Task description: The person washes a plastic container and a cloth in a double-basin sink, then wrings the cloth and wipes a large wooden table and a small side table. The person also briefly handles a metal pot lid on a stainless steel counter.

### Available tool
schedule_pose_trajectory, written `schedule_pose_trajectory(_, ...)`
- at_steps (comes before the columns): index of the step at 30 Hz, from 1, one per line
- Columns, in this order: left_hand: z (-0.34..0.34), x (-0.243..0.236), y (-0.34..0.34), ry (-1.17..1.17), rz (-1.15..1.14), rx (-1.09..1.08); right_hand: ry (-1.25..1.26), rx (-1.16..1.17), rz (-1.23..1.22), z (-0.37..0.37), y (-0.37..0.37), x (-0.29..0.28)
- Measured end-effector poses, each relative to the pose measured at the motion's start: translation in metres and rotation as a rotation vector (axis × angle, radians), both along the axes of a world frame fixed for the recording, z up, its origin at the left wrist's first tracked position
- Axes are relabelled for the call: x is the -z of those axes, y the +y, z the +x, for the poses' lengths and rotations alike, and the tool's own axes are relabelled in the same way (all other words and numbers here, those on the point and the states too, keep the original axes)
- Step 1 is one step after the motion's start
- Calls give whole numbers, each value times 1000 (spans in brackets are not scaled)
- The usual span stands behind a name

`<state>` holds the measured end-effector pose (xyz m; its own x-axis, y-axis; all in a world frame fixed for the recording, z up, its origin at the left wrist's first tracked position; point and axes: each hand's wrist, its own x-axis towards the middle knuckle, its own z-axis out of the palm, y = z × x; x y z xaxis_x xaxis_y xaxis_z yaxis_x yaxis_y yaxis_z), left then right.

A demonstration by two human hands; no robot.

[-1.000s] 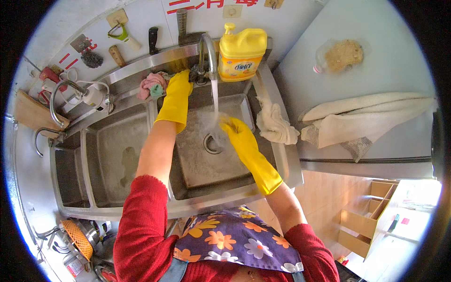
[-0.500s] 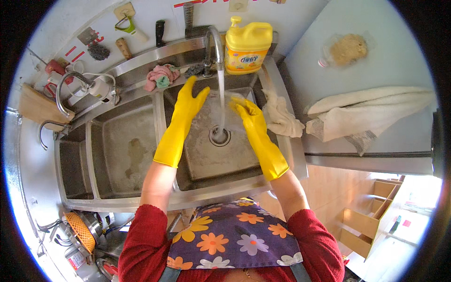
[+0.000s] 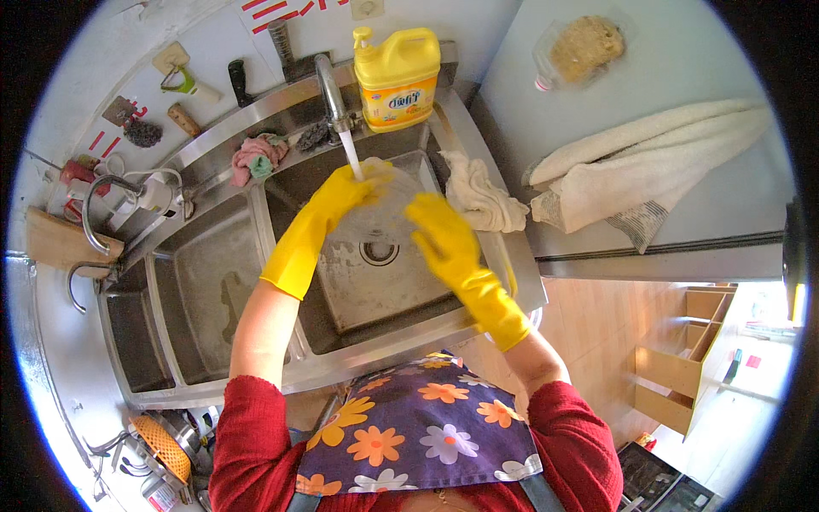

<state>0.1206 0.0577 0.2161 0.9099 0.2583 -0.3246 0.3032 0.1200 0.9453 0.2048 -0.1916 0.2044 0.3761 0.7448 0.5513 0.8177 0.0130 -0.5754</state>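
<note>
Both hands are in yellow rubber gloves over the right basin of a steel sink (image 3: 375,294). My left hand (image 3: 341,196) is closed at the edge of a thin clear plastic container (image 3: 394,203), just under the running tap (image 3: 329,90). Water from the spout falls beside the left fingers and onto the plastic. Whether it is a tub or a lid cannot be told. To its right, my right hand (image 3: 445,239) is apart from the plastic, smeared by motion, its fingers unclear. Below them the drain (image 3: 378,253) shows in the basin floor.
A yellow detergent jug (image 3: 399,81) stands behind the tap. A white cloth (image 3: 486,192) hangs on the basin's right edge; a towel (image 3: 631,166) lies on the counter beyond. Pink and green rags (image 3: 258,160) sit on the back ledge. Another basin (image 3: 213,290) lies left.
The clear plastic has passed from my right hand to my left, which has closed and come under the water. My right hand has moved down, away from it. The view has shifted.
</note>
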Motion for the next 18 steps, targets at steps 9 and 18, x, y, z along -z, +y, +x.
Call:
schedule_pose_trajectory(9, 2, -6, 5, -125, 34, -8, -154, 240, -400, 94, -30, 32)
schedule_pose_trajectory(18, -38, 34, -56, -80, -406, -571, 758, -38, 75, -48, 68, 4)
